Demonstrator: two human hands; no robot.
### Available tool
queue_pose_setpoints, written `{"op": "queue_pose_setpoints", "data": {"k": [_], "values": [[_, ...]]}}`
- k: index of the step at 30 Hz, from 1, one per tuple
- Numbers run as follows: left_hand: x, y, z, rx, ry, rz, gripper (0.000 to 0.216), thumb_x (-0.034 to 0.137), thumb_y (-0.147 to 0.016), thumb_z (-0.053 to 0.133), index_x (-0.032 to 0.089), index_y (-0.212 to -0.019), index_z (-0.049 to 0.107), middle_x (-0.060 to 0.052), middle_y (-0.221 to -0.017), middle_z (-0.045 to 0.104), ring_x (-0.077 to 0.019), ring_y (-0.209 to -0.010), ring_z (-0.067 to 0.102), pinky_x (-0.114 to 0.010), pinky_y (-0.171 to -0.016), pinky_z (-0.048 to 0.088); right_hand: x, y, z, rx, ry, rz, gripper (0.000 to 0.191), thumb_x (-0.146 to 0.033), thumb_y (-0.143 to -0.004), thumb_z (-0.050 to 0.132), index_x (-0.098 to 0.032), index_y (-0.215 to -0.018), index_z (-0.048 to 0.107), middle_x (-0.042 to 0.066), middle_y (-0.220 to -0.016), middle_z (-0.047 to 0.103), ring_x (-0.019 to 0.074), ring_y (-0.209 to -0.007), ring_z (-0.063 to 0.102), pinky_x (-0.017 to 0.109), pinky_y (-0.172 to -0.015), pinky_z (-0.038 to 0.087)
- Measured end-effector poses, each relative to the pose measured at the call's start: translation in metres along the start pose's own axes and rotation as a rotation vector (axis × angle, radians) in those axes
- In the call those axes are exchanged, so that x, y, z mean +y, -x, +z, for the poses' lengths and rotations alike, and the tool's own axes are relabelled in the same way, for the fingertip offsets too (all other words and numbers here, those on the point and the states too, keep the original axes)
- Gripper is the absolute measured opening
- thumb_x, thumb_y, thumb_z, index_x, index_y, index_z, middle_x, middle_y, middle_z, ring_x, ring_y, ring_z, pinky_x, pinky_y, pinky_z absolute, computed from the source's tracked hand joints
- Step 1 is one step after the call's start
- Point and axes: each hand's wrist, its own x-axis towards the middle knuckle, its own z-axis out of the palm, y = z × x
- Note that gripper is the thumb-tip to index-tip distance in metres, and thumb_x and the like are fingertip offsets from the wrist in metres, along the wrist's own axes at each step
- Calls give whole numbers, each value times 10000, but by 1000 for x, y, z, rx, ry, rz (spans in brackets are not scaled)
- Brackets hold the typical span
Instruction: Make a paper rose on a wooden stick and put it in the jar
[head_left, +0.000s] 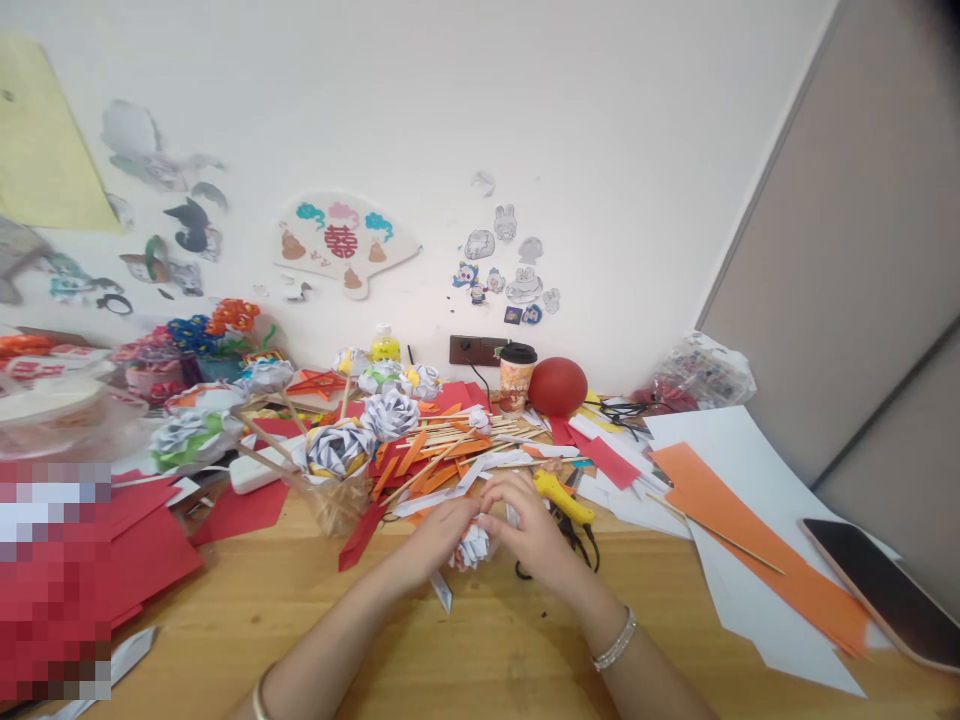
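Both my hands meet over the middle of the wooden table. My left hand and my right hand are closed around a small rolled flower of printed white paper, held between the fingertips just above the tabletop. A strip of the same paper hangs down from it. I wear a bracelet on each wrist. Just behind my hands lies a heap of orange and red paper strips and thin wooden sticks.
Finished paper roses on sticks stand at the left. A yellow glue gun and black scissors lie right of my hands. A paper cup, red ball, orange and white sheets, phone, red paper.
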Motion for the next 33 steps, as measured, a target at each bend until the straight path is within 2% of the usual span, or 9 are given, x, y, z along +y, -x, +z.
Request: {"op": "queue_pose_setpoints", "data": {"k": [4, 7, 10, 13, 17, 27, 33], "values": [[6, 1, -1, -30, 1, -28, 319, 249, -802, 301, 172, -775, 610, -45, -788, 625, -199, -827, 536, -316, -791, 431, 6, -1, 1, -3, -152, 75, 141, -334, -783, 574, -203, -734, 566, 19, -856, 559, 174, -892, 515, 308, -824, 385], [6, 3, -3, -61, -19, -2, 311, 246, -791, 323, 179, -892, 609, -45, -909, 634, -198, -891, 530, -315, -839, 410, 5, -2, -2, -21, -241, 98, 168, -348, -796, 549, -193, -739, 585, 30, -858, 556, 172, -881, 527, 300, -824, 394], [0, 3, -4, -27, -27, 28, 337, 229, -802, 307, 198, -995, 582, -38, -1032, 613, -189, -974, 508, -318, -890, 381, 1, -2, -5, -35, -265, 91, 148, -342, -763, 593, -194, -772, 601, 35, -878, 562, 175, -899, 527, 295, -834, 392], [-7, 1, -1, 9, -45, 14, 336, 217, -812, 291, 187, -953, 595, -50, -999, 616, -196, -960, 509, -334, -885, 386, 0, -2, -4, -35, -240, 120, 127, -313, -737, 619, -191, -764, 594, 30, -851, 568, 171, -866, 533, 287, -805, 407], [-10, 0, 3, -20, -123, 55, 298, 174, -779, 332, 169, -922, 593, -57, -933, 615, -192, -895, 516, -325, -845, 403, 3, -1, 2, 4, -209, 137, 90, -273, -740, 597, -185, -736, 578, 26, -805, 565, 166, -810, 538, 297, -771, 425], [-21, -2, 6, 14, -137, 118, 298, 103, -751, 349, 167, -951, 561, -81, -1008, 611, -203, -955, 507, -334, -878, 378, 3, 3, 7, 124, 99, -38, 30, -220, -779, 564, -203, -768, 586, 28, -824, 568, 185, -855, 516, 334, -789, 403], [-20, -2, 7, 14, -84, 131, 290, 114, -765, 338, 157, -957, 551, -85, -1006, 600, -202, -948, 504, -337, -865, 381, 1, 2, 5, 135, 45, -33, 20, -222, -766, 582, -207, -779, 586, 25, -843, 573, 183, -870, 513, 325, -793, 403]]}}
